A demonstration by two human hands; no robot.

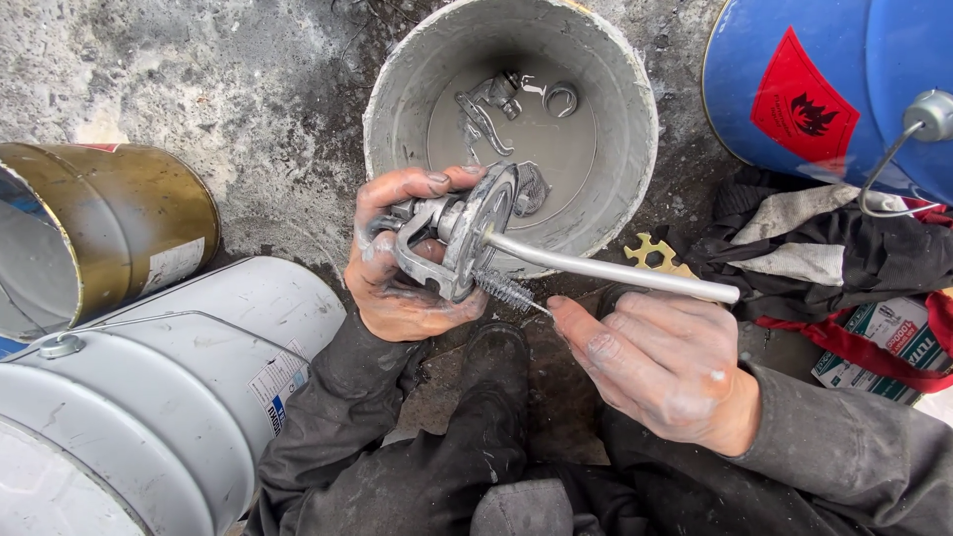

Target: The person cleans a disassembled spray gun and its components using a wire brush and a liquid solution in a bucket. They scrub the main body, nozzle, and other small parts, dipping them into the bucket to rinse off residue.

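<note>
The left hand (402, 260) is clenched around a paint-coated spray-gun lid assembly (467, 233), a round metal disc with a clamp yoke on the near side and a bent suction tube (606, 268) running away from it toward the right. The thumb lies over the top of the fitting and the fingers wrap underneath, so the disc stands on edge just beyond the fingertips. The right hand (660, 367) pinches the wire stem of a small bottle brush (506, 291) between fingertips; the bristled end touches the underside of the disc, right beside the left fingers and just below the tube. Both hands are smeared with grey paint.

Directly beyond the left hand stands a grey bucket (397, 109), its inside coated in grey, with a trigger-shaped metal part (483, 114) and a small ring (561, 97) lying on its bottom. To the left of the left hand lie a white metal pail (179, 387) on its side and, farther off, a gold-coloured can (119, 223). Beyond the right hand sits a blue drum (844, 60) with a red hazard label, and dark rags (824, 248) lie near it. A yellow flat wrench (655, 255) peeks out just behind the tube, on the concrete ground (199, 69).
</note>
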